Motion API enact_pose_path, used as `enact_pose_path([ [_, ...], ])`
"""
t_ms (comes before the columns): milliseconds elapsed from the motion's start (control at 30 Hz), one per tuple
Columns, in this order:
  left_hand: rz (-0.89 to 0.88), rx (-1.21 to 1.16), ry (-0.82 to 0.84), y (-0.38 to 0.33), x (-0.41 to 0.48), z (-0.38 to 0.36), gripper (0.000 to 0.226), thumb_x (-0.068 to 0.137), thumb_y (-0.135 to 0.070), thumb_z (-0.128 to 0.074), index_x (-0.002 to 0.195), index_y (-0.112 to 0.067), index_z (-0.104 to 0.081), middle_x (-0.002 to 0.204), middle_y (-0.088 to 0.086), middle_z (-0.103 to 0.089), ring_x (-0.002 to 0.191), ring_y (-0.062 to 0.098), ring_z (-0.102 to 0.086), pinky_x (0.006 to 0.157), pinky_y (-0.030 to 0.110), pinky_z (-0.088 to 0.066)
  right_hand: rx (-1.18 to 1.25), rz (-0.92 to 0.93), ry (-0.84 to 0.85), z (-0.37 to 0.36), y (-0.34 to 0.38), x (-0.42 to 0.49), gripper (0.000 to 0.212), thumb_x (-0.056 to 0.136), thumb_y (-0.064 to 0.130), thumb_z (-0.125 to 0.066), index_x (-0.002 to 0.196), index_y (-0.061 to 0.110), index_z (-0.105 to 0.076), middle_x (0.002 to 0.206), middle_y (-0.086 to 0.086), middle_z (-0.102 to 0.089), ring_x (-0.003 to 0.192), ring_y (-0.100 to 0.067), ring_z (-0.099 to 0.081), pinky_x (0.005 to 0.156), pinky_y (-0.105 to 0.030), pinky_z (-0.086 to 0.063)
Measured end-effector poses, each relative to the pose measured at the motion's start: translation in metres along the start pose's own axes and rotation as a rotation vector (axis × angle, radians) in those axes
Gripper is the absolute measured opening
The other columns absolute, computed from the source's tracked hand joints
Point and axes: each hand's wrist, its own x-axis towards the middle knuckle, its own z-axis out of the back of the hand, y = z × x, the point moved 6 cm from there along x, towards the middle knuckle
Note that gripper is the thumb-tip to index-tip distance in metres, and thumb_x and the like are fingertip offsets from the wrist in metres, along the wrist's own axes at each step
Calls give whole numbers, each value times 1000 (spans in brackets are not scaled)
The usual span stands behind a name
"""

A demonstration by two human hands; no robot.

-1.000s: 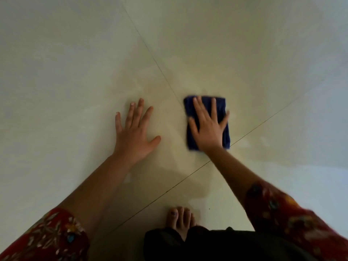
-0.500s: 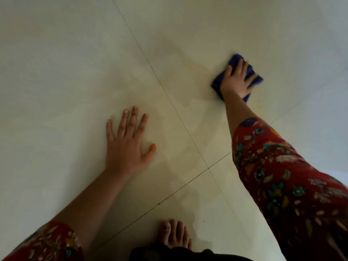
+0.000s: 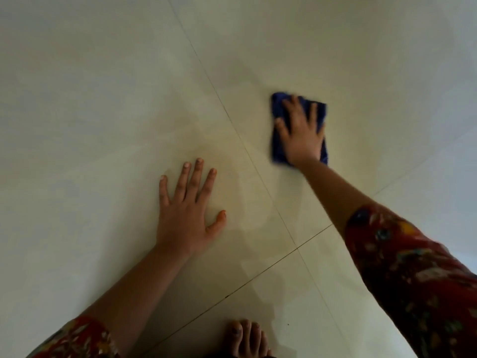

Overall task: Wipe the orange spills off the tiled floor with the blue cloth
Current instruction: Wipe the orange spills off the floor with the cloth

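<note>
Pressing flat, the right hand (image 3: 300, 136) covers the blue cloth (image 3: 277, 151) beneath its grip.

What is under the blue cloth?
The tiled floor lies under the blue cloth, and the right hand presses flat on top. The patch beneath is covered, so any spill there is hidden.

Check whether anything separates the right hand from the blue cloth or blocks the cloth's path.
Nothing visible. The right hand presses directly on the blue cloth; the left hand rests on the tiled floor, across a grout line.
</note>
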Motion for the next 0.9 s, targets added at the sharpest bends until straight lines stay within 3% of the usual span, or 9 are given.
enact_pose_path([
  [100,6,-8,8,2,0,-1,85,83,-62,-36,155,-24,-10,163,4,4,150,25,2,116,60,-3,38,-260,-15,7,3,45,57,100,55,-22,153,38,-13,162,14,0,149,-28,8,117,-57,1],
  [200,0,-29,24,3,2,-2,85,84,-64,-33,155,-25,-6,163,4,7,150,24,4,116,58,-1,55,-250,20,0,59,75,58,100,54,-20,154,36,-11,163,11,2,149,-30,9,117,-57,1],
  [333,6,-106,-5,13,2,7,85,84,-65,-37,155,-28,-7,163,-2,-3,150,16,-4,119,49,-3,-4,81,59,-25,169,60,56,100,52,-25,153,36,-14,162,12,-2,149,-30,6,117,-54,2],
  [433,176,-173,-111,43,-8,24,80,85,-57,-46,153,-26,-18,160,-3,-21,148,17,-17,119,45,-11,-20,391,105,-45,221,3,55,100,52,-29,152,37,-20,162,13,-10,149,-30,3,117,-57,-1],
  [567,279,-212,-120,81,-34,24,81,83,-58,-39,153,-23,-17,161,-3,-16,148,16,-14,120,45,-9,-73,693,120,-50,181,-66,55,97,58,-31,149,41,-25,160,17,-18,150,-26,-3,116,-54,-4],
  [633,241,-193,-91,88,-49,21,79,86,-58,-36,154,-25,-15,162,-5,-12,149,15,-10,120,44,-7,-96,555,69,-35,113,-69,57,95,60,-27,149,42,-24,160,16,-18,149,-27,-6,117,-57,-10],
  [767,234,-168,-91,86,-67,16,71,92,-51,-36,154,-24,-15,162,-4,-11,149,12,-5,121,40,-3,-70,-26,41,-9,-19,-89,61,95,64,-15,151,44,-6,162,16,1,149,-25,7,116,-61,-5],
  [900,225,-205,-126,64,-77,11,63,95,-39,-37,153,-22,-20,162,-3,-15,149,13,-8,121,41,-7,-76,-60,27,-28,27,-125,63,95,61,-16,153,40,-6,162,14,2,149,-28,8,115,-62,-2],
])
